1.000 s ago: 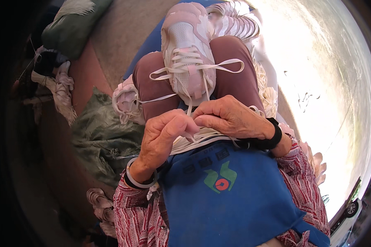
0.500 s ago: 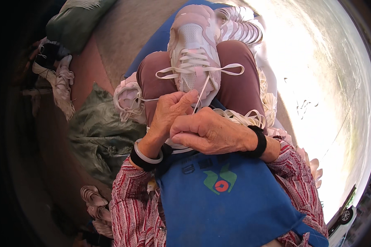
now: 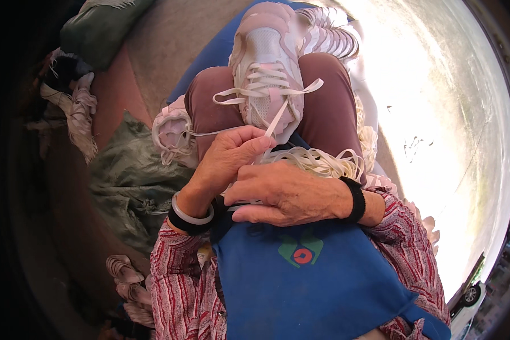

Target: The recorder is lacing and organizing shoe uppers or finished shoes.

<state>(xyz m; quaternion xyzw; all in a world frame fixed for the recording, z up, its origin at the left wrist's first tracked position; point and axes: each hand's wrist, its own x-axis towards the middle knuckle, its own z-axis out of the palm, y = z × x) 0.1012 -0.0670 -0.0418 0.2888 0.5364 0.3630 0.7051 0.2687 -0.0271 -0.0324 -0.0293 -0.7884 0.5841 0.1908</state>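
Observation:
A pale pink and white sneaker [image 3: 262, 48] rests between my knees, its toe away from me and its heel end near my hands. White shoelace [image 3: 276, 120] criss-crosses its tongue, with a loop out to each side. One strand runs taut toward me, and my left hand [image 3: 226, 156] pinches it between thumb and forefinger. My right hand [image 3: 294, 192] is just nearer to me, over the lap, its thumb apart from the half-curled fingers. No lace shows clearly in its grip. Behind it lies a bundle of loose white laces [image 3: 328, 162].
Another pink and white shoe [image 3: 173, 133] sits by my left knee, a lace trailing from it. Stacked shoe parts [image 3: 331, 39] lie beyond my right knee. A green sack [image 3: 136, 175] is on the left. A blue apron [image 3: 306, 294] covers my lap.
My right hand has moved slightly toward me and left, its thumb parting from the fingers. The right-side lace loop has become shorter. My left hand stays on the strand.

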